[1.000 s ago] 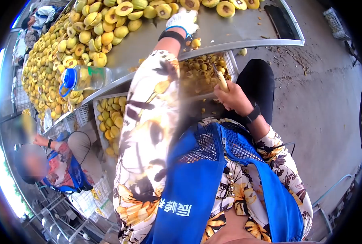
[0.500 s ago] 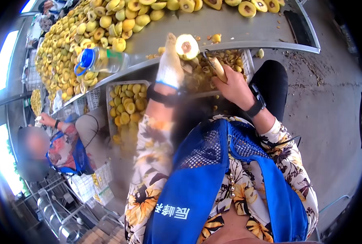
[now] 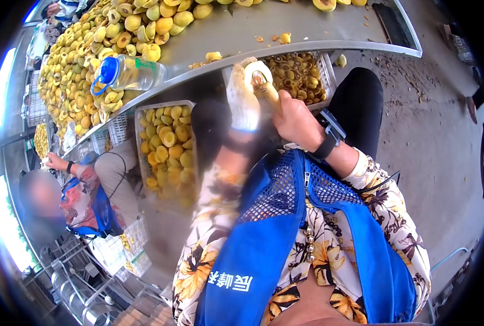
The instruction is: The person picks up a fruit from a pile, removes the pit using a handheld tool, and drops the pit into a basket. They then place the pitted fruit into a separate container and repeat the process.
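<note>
My left hand (image 3: 243,98), in a whitish glove, is closed round a pale yellow fruit half (image 3: 257,73) with its cut face up. My right hand (image 3: 300,120) is bare and grips the wooden handle of a tool (image 3: 270,96). The tool's tip meets the brown centre of the fruit half; its exact shape is hard to make out. Just beyond my hands, below the table edge, is a crate (image 3: 329,76) of small fruit pieces. A second crate (image 3: 139,130), full of yellow fruit halves, stands to the left of my legs.
A metal table (image 3: 242,32) runs across the top, with a large heap of fruit halves (image 3: 73,70) at the left. On it lies a water bottle (image 3: 136,74) with a blue cap. Another person (image 3: 92,198) sits at the left. Dark debris (image 3: 399,81) litters the floor.
The fruit half and my left hand have come down and nearer to me. My right hand has moved left, bringing the tool's tip onto the fruit; before, the two were apart.
</note>
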A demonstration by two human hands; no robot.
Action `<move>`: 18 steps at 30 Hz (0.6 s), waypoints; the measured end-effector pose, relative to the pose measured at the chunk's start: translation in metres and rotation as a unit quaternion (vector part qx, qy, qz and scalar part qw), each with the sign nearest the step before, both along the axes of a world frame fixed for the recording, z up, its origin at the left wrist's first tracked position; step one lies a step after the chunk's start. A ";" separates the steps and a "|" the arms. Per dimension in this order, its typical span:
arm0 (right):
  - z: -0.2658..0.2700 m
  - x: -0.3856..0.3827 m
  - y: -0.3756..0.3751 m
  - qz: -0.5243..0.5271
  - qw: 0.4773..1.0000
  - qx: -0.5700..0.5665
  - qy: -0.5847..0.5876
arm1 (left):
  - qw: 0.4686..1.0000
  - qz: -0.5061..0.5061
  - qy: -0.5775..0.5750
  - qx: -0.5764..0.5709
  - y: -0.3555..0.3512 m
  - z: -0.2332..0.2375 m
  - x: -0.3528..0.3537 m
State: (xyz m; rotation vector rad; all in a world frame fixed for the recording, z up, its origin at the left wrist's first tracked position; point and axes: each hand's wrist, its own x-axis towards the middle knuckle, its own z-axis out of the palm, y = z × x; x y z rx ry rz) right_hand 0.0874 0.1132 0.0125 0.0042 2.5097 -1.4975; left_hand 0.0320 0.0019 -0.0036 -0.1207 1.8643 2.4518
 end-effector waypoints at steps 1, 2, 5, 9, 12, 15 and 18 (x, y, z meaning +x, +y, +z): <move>-0.002 0.001 0.001 0.017 1.000 0.002 -0.001 | 0.997 -0.032 -0.041 0.056 -0.006 -0.002 -0.002; -0.004 0.002 0.001 0.035 0.999 0.005 -0.003 | 0.988 -0.063 -0.081 0.112 -0.014 -0.003 -0.005; -0.004 0.001 0.004 0.079 0.996 -0.011 -0.029 | 0.969 -0.144 -0.164 0.116 -0.032 -0.016 -0.019; 0.011 -0.007 0.005 0.089 0.991 -0.058 -0.078 | 0.970 -0.095 -0.199 0.101 -0.030 0.000 -0.017; 0.003 -0.008 -0.002 0.085 0.992 -0.065 -0.059 | 0.992 -0.035 -0.121 0.023 -0.023 0.010 -0.005; -0.009 -0.001 -0.011 0.081 0.986 -0.122 -0.074 | 0.989 -0.009 -0.134 0.055 -0.026 0.001 -0.005; -0.010 -0.001 -0.012 0.071 0.953 -0.209 -0.206 | 0.983 -0.007 -0.159 0.095 -0.026 -0.008 -0.007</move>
